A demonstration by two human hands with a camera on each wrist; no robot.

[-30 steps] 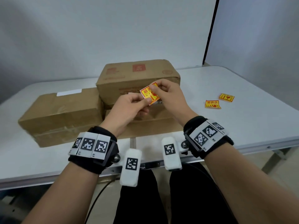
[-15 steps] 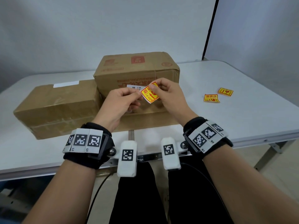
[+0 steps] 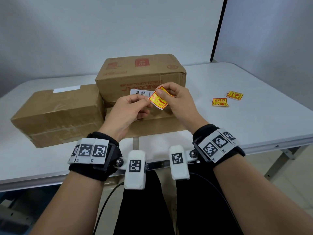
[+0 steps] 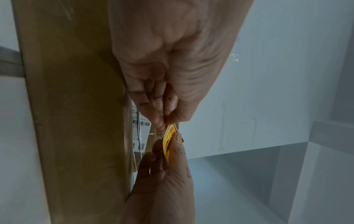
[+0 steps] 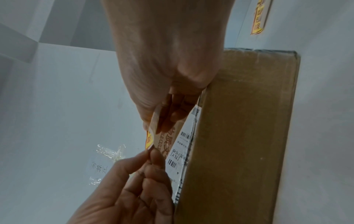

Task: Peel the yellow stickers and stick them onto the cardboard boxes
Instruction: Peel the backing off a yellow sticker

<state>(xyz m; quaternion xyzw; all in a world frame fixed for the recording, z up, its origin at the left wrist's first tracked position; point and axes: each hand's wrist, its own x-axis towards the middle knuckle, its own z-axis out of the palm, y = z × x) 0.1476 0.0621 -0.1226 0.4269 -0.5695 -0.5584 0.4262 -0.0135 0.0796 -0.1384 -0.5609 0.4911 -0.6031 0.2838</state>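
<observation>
A yellow and red sticker (image 3: 158, 99) is held in the air in front of the stacked cardboard boxes. My right hand (image 3: 176, 100) pinches its upper edge between thumb and fingers. My left hand (image 3: 130, 109) pinches its left corner (image 4: 169, 131), where the sheet curls (image 5: 150, 139). The upper box (image 3: 140, 73) carries a white shipping label (image 3: 138, 92) and sits on a lower flat box (image 3: 157, 124). A third box (image 3: 57, 112) lies at the left. Two more yellow stickers (image 3: 220, 102) (image 3: 234, 95) lie on the table to the right.
The white folding table (image 3: 254, 119) carries everything; its front edge runs just below my wrists. A crumpled bit of clear film (image 5: 109, 153) lies on the table near the boxes. Grey walls stand behind, with a dark vertical strip (image 3: 217, 29) at the right.
The sticker has tilted and its left corner bends away under my left fingertips. Both hands stay in front of the boxes; the head view has shifted slightly.
</observation>
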